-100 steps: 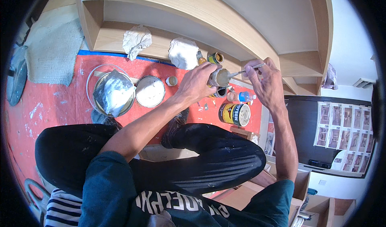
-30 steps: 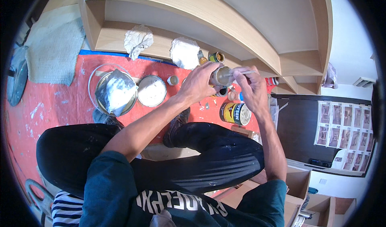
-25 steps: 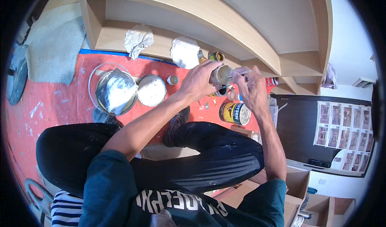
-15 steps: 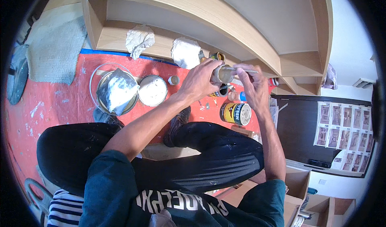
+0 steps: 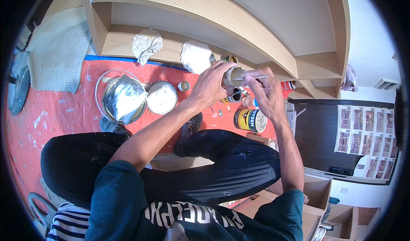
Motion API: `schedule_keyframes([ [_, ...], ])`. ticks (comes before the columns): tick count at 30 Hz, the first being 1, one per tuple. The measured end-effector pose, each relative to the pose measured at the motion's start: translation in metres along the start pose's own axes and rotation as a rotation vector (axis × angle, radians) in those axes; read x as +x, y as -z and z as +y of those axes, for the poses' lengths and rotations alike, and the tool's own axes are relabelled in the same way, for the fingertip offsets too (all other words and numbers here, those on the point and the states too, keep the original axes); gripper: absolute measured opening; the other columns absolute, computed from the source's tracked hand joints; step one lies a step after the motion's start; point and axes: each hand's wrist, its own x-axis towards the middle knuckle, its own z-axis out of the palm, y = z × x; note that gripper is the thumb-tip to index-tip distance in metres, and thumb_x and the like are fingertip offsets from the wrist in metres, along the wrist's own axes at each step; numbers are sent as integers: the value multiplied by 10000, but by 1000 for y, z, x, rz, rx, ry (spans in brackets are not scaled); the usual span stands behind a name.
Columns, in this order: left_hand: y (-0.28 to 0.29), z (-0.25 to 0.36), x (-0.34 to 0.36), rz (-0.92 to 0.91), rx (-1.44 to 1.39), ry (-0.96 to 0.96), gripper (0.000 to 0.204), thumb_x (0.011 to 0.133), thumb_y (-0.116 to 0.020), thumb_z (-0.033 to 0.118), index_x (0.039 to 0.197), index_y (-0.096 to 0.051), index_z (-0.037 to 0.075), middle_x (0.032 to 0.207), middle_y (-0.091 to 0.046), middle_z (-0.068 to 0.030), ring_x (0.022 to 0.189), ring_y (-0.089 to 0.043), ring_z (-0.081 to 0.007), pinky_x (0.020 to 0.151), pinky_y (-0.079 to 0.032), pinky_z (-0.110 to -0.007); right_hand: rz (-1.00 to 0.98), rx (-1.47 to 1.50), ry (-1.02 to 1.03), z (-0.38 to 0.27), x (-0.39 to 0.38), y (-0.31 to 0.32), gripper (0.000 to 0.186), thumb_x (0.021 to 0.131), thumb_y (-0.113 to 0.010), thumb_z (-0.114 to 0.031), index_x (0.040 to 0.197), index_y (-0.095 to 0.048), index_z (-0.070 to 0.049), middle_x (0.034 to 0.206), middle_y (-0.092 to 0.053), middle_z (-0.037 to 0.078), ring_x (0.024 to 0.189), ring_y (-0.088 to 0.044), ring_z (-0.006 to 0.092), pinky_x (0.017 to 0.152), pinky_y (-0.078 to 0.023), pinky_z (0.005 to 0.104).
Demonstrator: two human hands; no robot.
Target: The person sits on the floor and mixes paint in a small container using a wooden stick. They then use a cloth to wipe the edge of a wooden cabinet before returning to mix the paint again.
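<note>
My left hand (image 5: 208,87) is wrapped around a small cup (image 5: 233,78) with a greyish, paint-like coating inside, its mouth tipped toward my right hand. Pinched in the fingers of my right hand (image 5: 269,95) is a thin pale stick (image 5: 255,77), whose inner end reaches to the mouth of the cup. Whether that end carries bristles cannot be made out. Both hands are held above the red floor sheet, in front of the wooden shelf. Below them sit a dark-topped can (image 5: 234,96) and a yellow-and-black paint can (image 5: 250,120).
A pail (image 5: 112,108) with a white-smeared plate on it and an open tub of white paint (image 5: 162,97) stand at left. A small jar (image 5: 183,86) is beside them. Crumpled white cloths (image 5: 147,44) lie on the wooden shelf (image 5: 119,40). My bent legs (image 5: 213,168) span the near side.
The cup has shifted slightly left and tilted more. My right hand has moved slightly left, bringing the stick closer to the cup's mouth.
</note>
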Motion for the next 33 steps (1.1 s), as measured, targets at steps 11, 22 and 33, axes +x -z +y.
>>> schedule_keyframes([
  [11,5,6,-1,-33,7,49,675,712,-852,91,1330,-592,2,1265,-649,-174,1173,-650,-360,981,-535,-436,6,-66,117,-4,13,4,197,966,-694,-199,1064,-773,-47,997,-751,122,898,-575,275,817,-503,416],
  [22,7,4,-2,-23,24,38,720,694,-838,94,1362,-585,5,1302,-637,-180,1202,-637,-364,1028,-519,-432,60,232,26,13,7,-5,287,963,-689,-280,1076,-771,-29,883,-661,159,857,-588,242,767,-499,399],
  [33,11,5,-1,-19,177,-25,660,750,-819,114,1369,-594,73,1318,-631,-120,1146,-657,-353,966,-558,-440,-75,43,-130,25,9,3,285,1007,-660,-261,1138,-770,-34,1032,-775,79,986,-589,197,889,-505,361],
])
